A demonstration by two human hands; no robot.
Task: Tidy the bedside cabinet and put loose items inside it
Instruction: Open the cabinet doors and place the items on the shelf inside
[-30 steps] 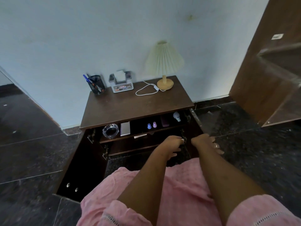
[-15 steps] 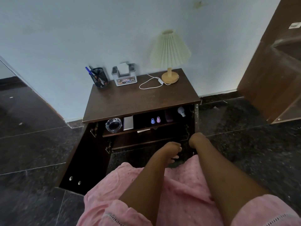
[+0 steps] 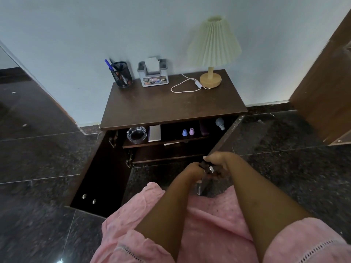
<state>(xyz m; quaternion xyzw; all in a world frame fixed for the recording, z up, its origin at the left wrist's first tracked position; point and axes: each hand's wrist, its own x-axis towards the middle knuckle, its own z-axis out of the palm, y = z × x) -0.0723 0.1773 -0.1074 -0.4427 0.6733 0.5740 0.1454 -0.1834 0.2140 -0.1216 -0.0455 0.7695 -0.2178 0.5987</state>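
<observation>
Now | left grip (image 3: 191, 171) curled on cabinet door (image 3: 226, 135) | right grip (image 3: 218, 161) clasps same door

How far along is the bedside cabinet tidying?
Done: ashtray, small bottles and bulb sit on the inner shelf. In hand: left hand and right hand grip the right door. Left: shut it and the open left door; pen holder and lamp stand on top.

Pink dotted garment (image 3: 209, 217) w/ eyelet-trim short sleeves (image 3: 311, 245).
</observation>
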